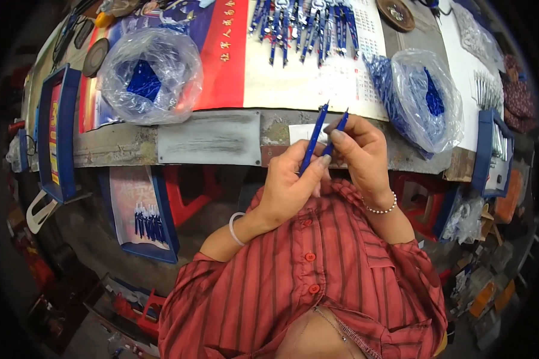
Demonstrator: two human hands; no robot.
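Observation:
My left hand is closed around a slim blue pen barrel, held tilted with its narrow tip pointing away from me. Right beside it, my right hand pinches a second blue pen barrel between thumb and fingers. The lower end of this second barrel meets the left thumb and fingers, and part of it is hidden there. Both hands are in front of my chest, at the near edge of the table. On the far part of the table, several blue pens with white parts lie in a row.
An open clear bag with blue parts stands at left, another bag at right. Blue trays flank the worktable: one tray left, another tray right. Below, a tray holds several pens near a red stool.

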